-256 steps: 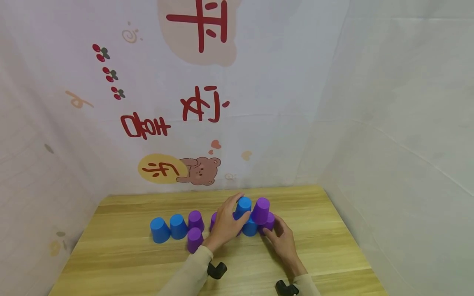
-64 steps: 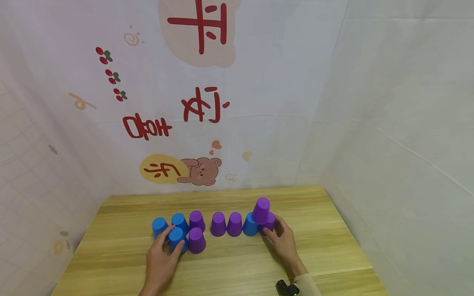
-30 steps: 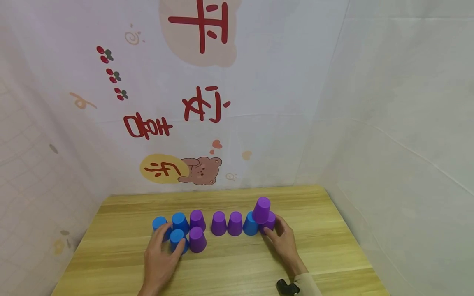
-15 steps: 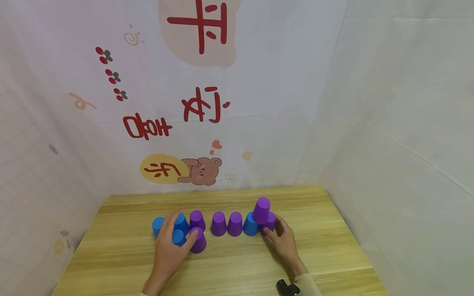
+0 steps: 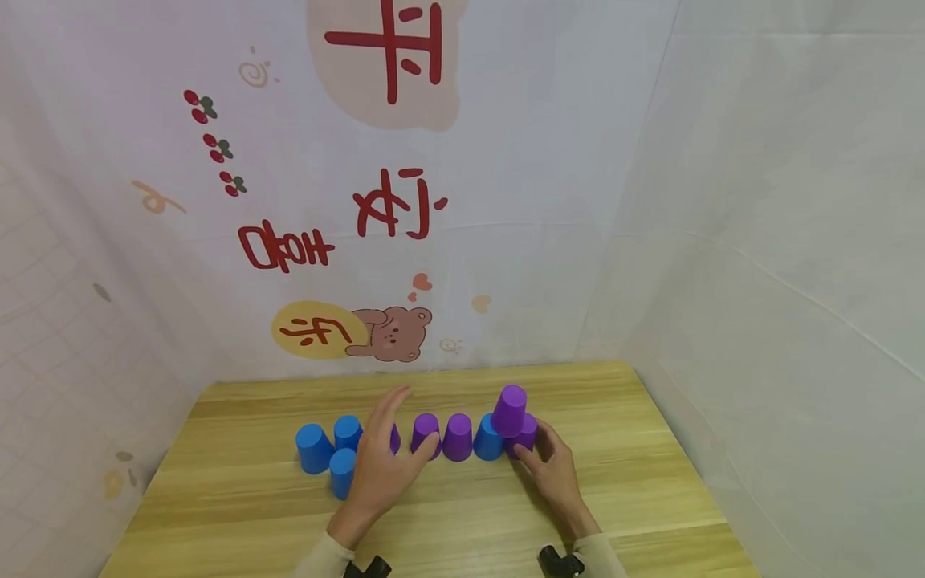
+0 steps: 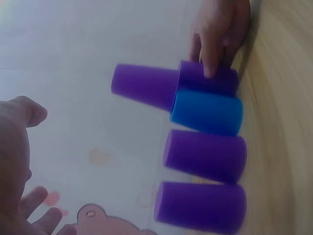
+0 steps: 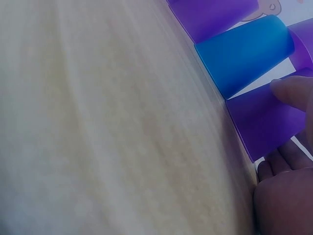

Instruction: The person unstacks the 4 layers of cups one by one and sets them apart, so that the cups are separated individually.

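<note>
My right hand (image 5: pixel 555 474) grips the purple cup (image 5: pixel 531 429) at the right end of the row, thumb on its near side; the right wrist view shows fingers beyond it. An upside-down purple cup (image 5: pixel 510 409) rests on top, bridging this one and the neighbouring blue cup (image 5: pixel 487 443). My left hand (image 5: pixel 385 470) hovers with fingers spread and thumb apart; nothing shows in its grasp in the left wrist view. It overlaps a purple cup (image 5: pixel 395 440) in the head view and hides the place of the front purple cup. Two more purple cups, one at the middle (image 5: pixel 458 438), continue the row.
Three inverted blue cups stand at the left: an outer one (image 5: pixel 314 449), a back one (image 5: pixel 348 433) and a front one (image 5: pixel 342 474). The wooden table (image 5: pixel 462 530) ends at a printed white cloth (image 5: pixel 520 281) behind, with cloth at both sides.
My left hand carried a blue cup from the right stack to the front left, let go of it, then moved right and away. My right hand keeps holding its purple cup.
</note>
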Available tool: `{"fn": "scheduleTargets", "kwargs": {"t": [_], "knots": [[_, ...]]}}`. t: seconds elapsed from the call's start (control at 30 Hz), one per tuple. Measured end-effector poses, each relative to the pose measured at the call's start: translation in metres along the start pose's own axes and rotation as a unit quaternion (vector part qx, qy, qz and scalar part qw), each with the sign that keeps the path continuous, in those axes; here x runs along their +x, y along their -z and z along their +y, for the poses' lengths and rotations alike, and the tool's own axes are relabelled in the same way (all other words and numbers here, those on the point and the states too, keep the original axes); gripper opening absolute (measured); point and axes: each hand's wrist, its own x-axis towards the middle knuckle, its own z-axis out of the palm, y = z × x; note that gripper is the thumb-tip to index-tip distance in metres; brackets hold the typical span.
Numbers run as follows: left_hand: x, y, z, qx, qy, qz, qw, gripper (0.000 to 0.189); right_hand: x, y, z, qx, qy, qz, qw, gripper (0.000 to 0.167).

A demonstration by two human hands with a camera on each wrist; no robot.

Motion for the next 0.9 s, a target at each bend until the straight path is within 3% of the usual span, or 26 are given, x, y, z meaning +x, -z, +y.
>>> {"fn": "scheduleTargets", "kwargs": {"t": [0.5, 0.9], "knots": [[0.017, -0.048, 0.018, -0.049, -0.011, -0.059, 0.9970, 0.074, 0.002, 0.000, 0.002, 0.009, -0.002, 0.006, 0.9999, 0.063], [0.039, -0.073, 0.033, -0.049, -0.017, -0.145, 0.9881, 0.083, 0.001, 0.000, 0.002, 0.005, -0.002, 0.007, 1.0000, 0.062]]}}
